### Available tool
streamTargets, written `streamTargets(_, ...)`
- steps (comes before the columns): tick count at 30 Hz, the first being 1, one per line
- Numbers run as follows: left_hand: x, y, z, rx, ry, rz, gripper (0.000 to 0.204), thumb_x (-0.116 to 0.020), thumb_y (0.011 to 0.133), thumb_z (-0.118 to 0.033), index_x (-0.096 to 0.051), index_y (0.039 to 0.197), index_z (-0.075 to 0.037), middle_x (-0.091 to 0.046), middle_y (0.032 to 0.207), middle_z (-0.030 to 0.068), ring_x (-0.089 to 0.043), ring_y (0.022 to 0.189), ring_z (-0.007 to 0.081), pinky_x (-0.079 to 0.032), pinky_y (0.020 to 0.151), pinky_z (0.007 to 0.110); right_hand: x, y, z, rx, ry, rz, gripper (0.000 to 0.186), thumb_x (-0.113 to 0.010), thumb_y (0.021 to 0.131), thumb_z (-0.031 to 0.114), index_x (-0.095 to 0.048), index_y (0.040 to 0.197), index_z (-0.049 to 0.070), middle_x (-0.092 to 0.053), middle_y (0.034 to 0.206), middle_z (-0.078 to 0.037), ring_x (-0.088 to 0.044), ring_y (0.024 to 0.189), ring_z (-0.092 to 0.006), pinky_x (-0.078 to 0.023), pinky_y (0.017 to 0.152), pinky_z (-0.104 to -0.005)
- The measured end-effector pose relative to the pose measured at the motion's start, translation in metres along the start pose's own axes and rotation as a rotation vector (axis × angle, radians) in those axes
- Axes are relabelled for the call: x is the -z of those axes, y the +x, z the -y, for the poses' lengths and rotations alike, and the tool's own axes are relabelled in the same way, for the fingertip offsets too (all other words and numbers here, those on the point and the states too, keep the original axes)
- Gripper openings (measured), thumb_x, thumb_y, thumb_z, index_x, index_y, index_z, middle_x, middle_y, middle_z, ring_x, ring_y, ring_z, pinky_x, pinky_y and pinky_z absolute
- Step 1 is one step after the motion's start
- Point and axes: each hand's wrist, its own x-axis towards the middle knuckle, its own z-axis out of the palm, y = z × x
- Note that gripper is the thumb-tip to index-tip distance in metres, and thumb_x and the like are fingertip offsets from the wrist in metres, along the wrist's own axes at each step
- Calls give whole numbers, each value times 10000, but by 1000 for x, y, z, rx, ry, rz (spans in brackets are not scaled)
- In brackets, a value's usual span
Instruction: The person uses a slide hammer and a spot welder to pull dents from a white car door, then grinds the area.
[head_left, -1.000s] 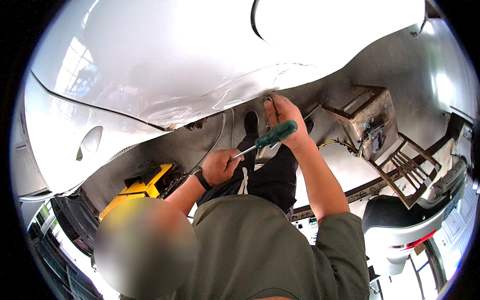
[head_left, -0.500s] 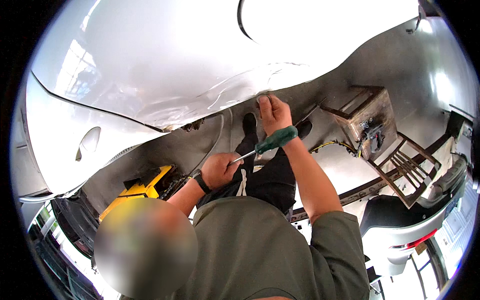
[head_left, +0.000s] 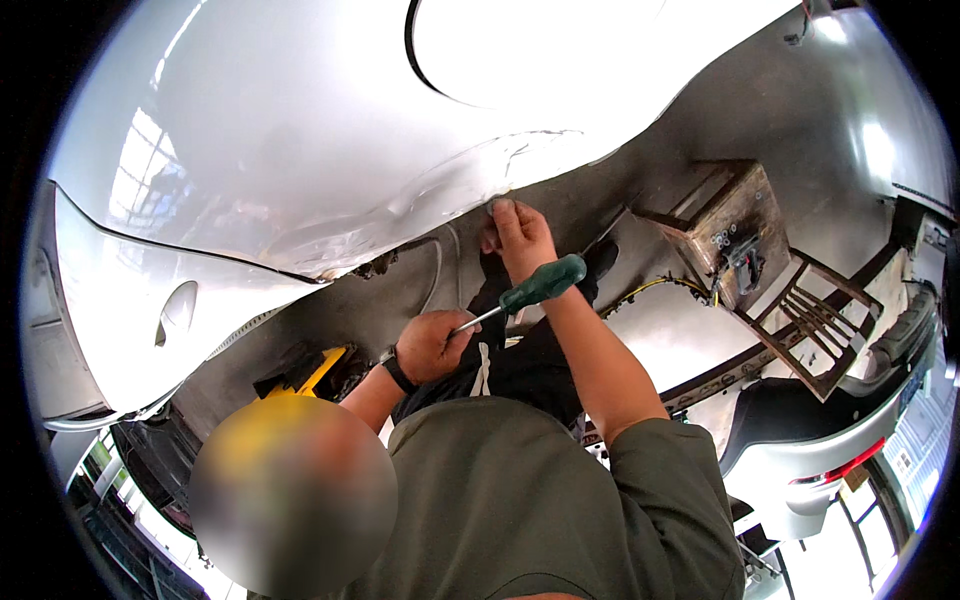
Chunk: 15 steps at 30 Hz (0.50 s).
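Above me is a white car body panel (head_left: 300, 150) with a creased, dented lower edge. My right hand (head_left: 522, 245) reaches up to that edge, thumb and fingers pressed together at the dent; what they pinch, if anything, is too small to make out. My left hand (head_left: 432, 345) is closed round the thin metal shaft of a screwdriver (head_left: 545, 284). The screwdriver's dark green handle points up and right, lying across the view of my right wrist.
On the right stand a worn box-like stool (head_left: 735, 240) and a slatted wooden frame (head_left: 815, 325). A yellow object (head_left: 318, 372) lies lower left beside dark parts. A loose bumper (head_left: 800, 475) with a red strip is at lower right; a pale hose (head_left: 432, 275) hangs beneath the panel.
The panel and my right hand have shifted left in the picture, with the fingers still at the dented edge. The screwdriver stays in my left hand, its handle slightly further left.
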Motion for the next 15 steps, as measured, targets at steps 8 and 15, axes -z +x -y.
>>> streamTargets(8, -1, -1, 5, -4, 46, 43, 168, -577, 992, -141, -713, 976, -42, -642, 732, 125, -589, 612, 231, -465, 586, 365, 28, -9, -2, -164, -289, 78, 442, -522, 1073, 424, -613, 875, 39, -529, 675, -8, -512, 604, -180, -468, 629, -372)
streamTargets(15, -11, 21, -9, 106, -64, 38, 221, -561, 1006, -186, -692, 1036, -10, -692, 845, 184, -686, 755, 331, -514, 676, 411, 64, -105, 8, -254, -98, 101, 467, -434, 1109, 405, -661, 1144, -2, -644, 1108, -85, -583, 950, -179, -486, 921, -359)
